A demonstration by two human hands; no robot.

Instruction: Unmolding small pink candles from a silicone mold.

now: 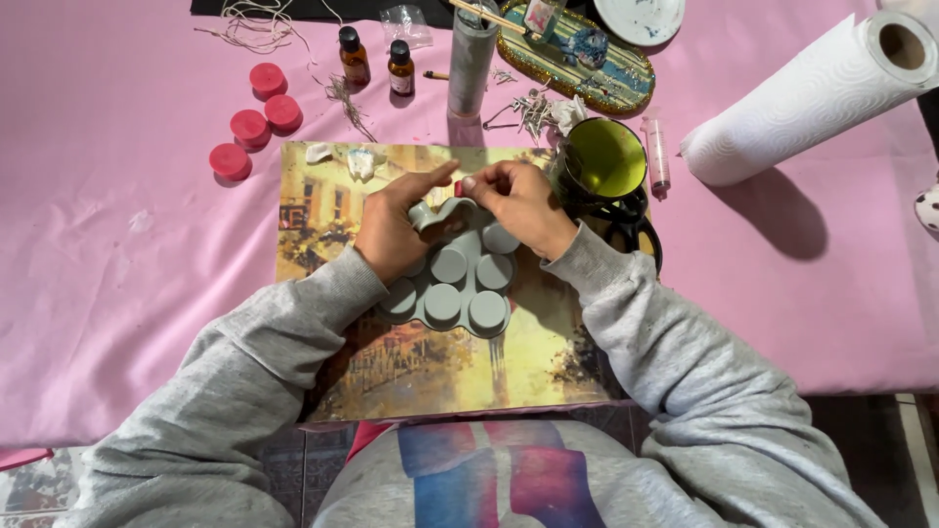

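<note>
A grey-green silicone mould point(460, 284) with several round cups lies upside down on a picture mat point(430, 372). My left hand point(396, 225) bends the mould's far edge upward. My right hand point(518, 200) pinches that same far edge, and a small red piece point(458, 186) shows between the fingertips of both hands. Several red round candles point(256, 125) rest on the pink cloth at the far left, apart from my hands.
A dark mug with a yellow-green inside point(606, 161) stands right beside my right hand. Two small brown bottles point(377, 64), a tall grey tube point(471, 59), a glittery oval tray point(577, 54), a syringe point(657, 152) and a paper towel roll point(812, 98) lie further back.
</note>
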